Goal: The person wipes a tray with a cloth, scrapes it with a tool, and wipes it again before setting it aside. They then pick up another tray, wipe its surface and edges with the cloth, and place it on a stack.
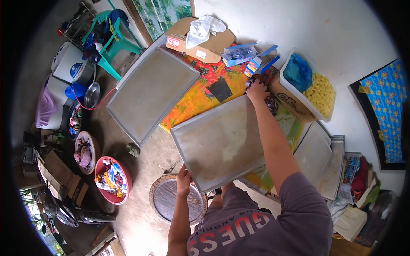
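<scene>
A large metal baking tray lies before me, its far side over the table edge. My left hand is closed on its near left edge, fingers wrapped round the rim. At the tray's far right corner, my right hand is closed on a dark patterned cloth, bunched up and partly hidden by the fingers. More dark patterned cloth shows beside that wrist. A second metal tray rests to the left on the table. Both trays look bare, with dull stains.
On the table's orange flowered cover are a cardboard box and a blue-white box. A tub of yellow pieces stands on a carton. More trays lean at right; a red basin and round stool stand on the floor.
</scene>
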`<act>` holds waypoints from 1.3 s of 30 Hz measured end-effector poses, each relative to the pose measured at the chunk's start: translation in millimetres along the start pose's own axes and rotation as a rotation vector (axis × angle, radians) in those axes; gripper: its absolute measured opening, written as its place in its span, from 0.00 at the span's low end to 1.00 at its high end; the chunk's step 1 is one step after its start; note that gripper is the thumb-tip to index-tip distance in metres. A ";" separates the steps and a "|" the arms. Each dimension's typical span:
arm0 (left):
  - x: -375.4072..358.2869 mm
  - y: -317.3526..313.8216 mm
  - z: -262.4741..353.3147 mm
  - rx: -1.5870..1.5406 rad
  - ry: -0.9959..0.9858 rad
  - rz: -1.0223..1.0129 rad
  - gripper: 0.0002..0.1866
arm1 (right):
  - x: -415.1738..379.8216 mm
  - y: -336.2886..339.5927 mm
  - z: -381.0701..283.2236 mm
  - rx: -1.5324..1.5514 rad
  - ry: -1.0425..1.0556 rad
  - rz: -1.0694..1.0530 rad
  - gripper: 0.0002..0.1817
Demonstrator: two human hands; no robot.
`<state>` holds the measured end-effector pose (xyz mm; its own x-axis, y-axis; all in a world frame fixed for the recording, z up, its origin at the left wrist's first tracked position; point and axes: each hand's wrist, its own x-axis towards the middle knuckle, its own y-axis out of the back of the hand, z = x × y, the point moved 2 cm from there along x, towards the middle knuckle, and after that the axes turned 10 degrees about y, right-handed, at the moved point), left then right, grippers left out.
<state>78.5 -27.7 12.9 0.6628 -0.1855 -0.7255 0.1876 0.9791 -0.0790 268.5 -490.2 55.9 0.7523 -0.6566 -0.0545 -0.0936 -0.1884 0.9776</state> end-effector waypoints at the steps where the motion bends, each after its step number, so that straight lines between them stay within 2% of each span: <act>1: -1.7 0.9 -0.7 -0.006 0.006 0.011 0.22 | 1.1 0.7 3.0 0.032 0.004 -0.004 0.38; 2: -2.9 2.8 -1.5 -0.011 0.011 0.022 0.22 | 1.6 1.6 5.2 0.066 0.009 -0.008 0.37; 8: 7.6 16.4 -21.0 0.030 -0.012 0.070 0.23 | -30.3 30.9 38.3 0.487 0.399 0.661 0.29; 11: -3.2 11.3 -2.1 0.040 -0.006 0.081 0.23 | -59.8 83.1 40.5 0.517 0.453 0.806 0.27; 12: -2.3 14.3 -2.7 0.075 -0.011 0.082 0.23 | -67.6 91.7 42.7 0.564 0.539 0.850 0.25; 16: 0.1 15.8 -2.1 0.078 -0.006 0.078 0.26 | -106.2 117.6 55.8 0.640 0.640 0.979 0.21; 18: 4.6 15.4 -6.7 0.053 -0.005 0.100 0.30 | -134.9 127.2 60.8 0.713 0.559 0.925 0.22; 20: 8.9 13.9 -16.8 0.038 -0.164 0.159 0.33 | -145.1 119.3 67.7 0.868 0.469 0.900 0.22; 21: 11.2 13.7 -21.2 0.030 -0.244 0.189 0.35 | -142.7 108.2 72.1 0.777 0.423 0.807 0.23; 23: 18.5 20.4 -25.0 0.131 -0.251 0.121 0.37 | -136.2 80.7 86.2 0.592 0.328 0.621 0.23; 24: 21.3 22.6 -25.1 0.181 -0.255 0.085 0.39 | -123.6 54.8 91.6 0.406 0.324 0.427 0.27; 27: 9.1 21.9 -5.4 0.125 -0.113 0.027 0.39 | -110.8 -18.1 75.8 -0.224 0.471 0.479 0.30; 30: -1.7 15.6 12.7 0.062 0.002 -0.026 0.39 | -99.0 -38.3 55.7 -0.149 0.406 0.443 0.30; 33: 2.7 21.4 7.2 0.091 0.009 -0.036 0.39 | -115.5 -54.6 24.4 0.175 0.501 0.249 0.28; 37: -3.0 18.3 16.4 0.085 0.007 -0.048 0.39 | -159.9 -70.8 -39.8 0.162 0.608 0.306 0.28; 39: -0.3 19.6 13.1 0.078 -0.005 -0.041 0.39 | -186.5 -79.2 -73.4 0.267 0.723 0.292 0.28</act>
<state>91.4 -9.5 20.5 0.6570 -0.2254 -0.7194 0.2703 0.9612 -0.0544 183.5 -299.2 3.5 0.8991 -0.0906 0.4282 -0.4340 -0.3104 0.8457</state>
